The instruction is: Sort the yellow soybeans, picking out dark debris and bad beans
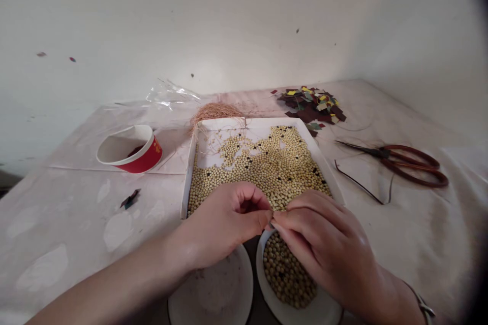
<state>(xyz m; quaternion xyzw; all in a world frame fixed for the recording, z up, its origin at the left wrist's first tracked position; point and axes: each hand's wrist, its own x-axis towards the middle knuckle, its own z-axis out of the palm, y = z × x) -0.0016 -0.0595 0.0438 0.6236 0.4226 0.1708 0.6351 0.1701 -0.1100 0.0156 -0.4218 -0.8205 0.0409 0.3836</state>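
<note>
My left hand (232, 218) and my right hand (324, 233) meet fingertip to fingertip over the front edge of a white tray (186, 188). Both are pinched closed on something too small to make out. Many pale yellow beads (263, 167), with a few dark ones among them, cover much of the tray. Below my right hand, a white bowl (328, 310) holds darker, larger beads (285, 274). Under my left wrist lies a white dish (217, 289) with faint marks on it.
Scissors (415, 162) and a bent dark strip (362, 186) lie at the right. Behind the tray are cut scraps (312, 104), copper-coloured fibres (217, 110) and clear plastic (171, 94). A red and white cup (143, 157) and small dark scraps (130, 199) are at the left.
</note>
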